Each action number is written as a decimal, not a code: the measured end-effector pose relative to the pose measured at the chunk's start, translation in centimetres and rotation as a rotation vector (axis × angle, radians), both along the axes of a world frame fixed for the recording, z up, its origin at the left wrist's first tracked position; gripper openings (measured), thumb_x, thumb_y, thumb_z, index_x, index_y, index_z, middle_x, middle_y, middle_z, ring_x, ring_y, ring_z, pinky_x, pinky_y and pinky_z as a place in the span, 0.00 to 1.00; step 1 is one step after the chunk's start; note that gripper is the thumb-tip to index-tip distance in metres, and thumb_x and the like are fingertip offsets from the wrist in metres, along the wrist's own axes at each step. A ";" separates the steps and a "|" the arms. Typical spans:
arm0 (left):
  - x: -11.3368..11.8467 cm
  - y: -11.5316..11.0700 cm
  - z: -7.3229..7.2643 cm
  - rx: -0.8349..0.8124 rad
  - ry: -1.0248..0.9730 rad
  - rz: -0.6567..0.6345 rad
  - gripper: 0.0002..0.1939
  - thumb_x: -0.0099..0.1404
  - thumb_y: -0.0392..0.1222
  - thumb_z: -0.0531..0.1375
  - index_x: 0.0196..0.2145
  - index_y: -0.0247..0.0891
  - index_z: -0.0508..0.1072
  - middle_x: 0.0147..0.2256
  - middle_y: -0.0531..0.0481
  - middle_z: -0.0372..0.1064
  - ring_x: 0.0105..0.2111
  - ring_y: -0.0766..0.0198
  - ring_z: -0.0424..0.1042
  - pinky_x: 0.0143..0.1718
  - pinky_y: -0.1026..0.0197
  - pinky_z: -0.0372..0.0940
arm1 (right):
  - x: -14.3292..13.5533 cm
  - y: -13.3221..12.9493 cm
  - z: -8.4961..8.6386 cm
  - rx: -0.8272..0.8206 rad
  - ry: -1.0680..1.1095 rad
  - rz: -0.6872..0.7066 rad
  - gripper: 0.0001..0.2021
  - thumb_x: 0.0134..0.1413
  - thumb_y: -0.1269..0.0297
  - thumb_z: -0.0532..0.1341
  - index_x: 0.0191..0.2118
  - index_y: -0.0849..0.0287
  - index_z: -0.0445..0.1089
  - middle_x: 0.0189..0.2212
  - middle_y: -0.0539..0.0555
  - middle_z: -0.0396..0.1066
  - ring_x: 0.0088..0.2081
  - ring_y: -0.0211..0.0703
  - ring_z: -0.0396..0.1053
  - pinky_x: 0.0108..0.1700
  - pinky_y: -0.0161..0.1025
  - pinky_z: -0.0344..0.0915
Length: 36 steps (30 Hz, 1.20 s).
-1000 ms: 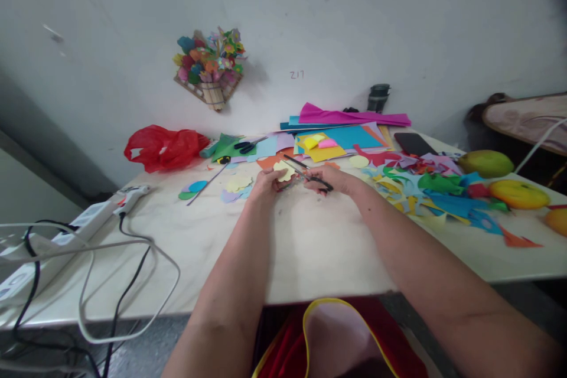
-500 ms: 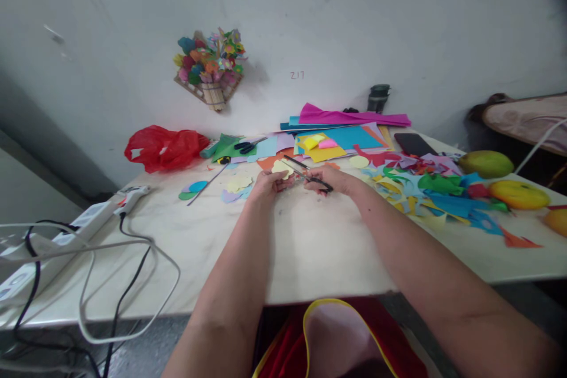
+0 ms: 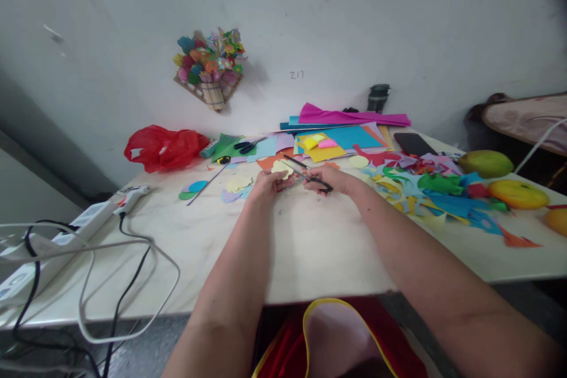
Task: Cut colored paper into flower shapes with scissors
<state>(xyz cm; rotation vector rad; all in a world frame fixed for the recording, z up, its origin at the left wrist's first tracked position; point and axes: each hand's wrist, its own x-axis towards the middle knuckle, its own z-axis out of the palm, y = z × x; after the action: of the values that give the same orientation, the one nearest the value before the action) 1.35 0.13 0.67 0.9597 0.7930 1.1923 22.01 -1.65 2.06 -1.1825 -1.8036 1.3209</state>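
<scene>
Between thumb and fingers, my left hand (image 3: pixel 267 184) pinches a pale yellow scalloped paper flower (image 3: pixel 282 169). My right hand (image 3: pixel 328 180) grips the handles of black-handled scissors (image 3: pixel 319 183), whose blades are parted and point left at the flower's right edge. Whether the lower blade touches the paper, I cannot tell. Left of my left hand lie more cut paper flowers (image 3: pixel 239 183), pale yellow over lilac and blue ones. A pale yellow paper disc (image 3: pixel 358 162) rests beyond my right hand.
Coloured paper scraps (image 3: pixel 425 180) spread over the right side, beside mangoes (image 3: pixel 518 194) and a phone (image 3: pixel 414 144). Paper sheets (image 3: pixel 354 137), second scissors (image 3: pixel 248 145) and a red plastic bag (image 3: pixel 163 147) lie at the back. A power strip (image 3: pixel 88 218) with looping cables runs along the left.
Almost nothing differs. Both hands, the flower and the parted scissors stay in nearly the same place.
</scene>
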 end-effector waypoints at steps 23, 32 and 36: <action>0.2 -0.2 0.1 0.013 0.008 -0.022 0.10 0.46 0.31 0.70 0.28 0.30 0.76 0.24 0.45 0.74 0.21 0.66 0.71 0.28 0.62 0.71 | -0.3 0.2 -0.4 0.020 0.053 -0.034 0.10 0.46 0.63 0.68 0.32 0.62 0.70 0.15 0.45 0.65 0.15 0.32 0.61 0.16 0.29 0.58; 0.1 -0.5 0.3 0.032 0.012 -0.048 0.10 0.48 0.33 0.71 0.28 0.30 0.75 0.24 0.46 0.74 0.20 0.68 0.71 0.27 0.64 0.71 | -0.2 -0.3 0.0 0.022 0.036 -0.030 0.11 0.46 0.61 0.67 0.32 0.62 0.69 0.15 0.45 0.64 0.15 0.32 0.60 0.16 0.30 0.56; 0.2 -0.5 0.3 0.019 -0.004 -0.025 0.09 0.48 0.33 0.71 0.27 0.30 0.75 0.24 0.46 0.74 0.20 0.67 0.71 0.27 0.64 0.72 | -0.3 -0.3 0.2 0.006 0.044 -0.037 0.11 0.44 0.62 0.68 0.32 0.62 0.70 0.14 0.44 0.63 0.15 0.31 0.59 0.16 0.29 0.55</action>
<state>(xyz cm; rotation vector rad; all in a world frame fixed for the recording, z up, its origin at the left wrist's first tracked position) 1.59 -0.33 0.99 0.9800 0.7659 1.1819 21.73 -1.97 2.22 -1.1686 -1.7456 1.3097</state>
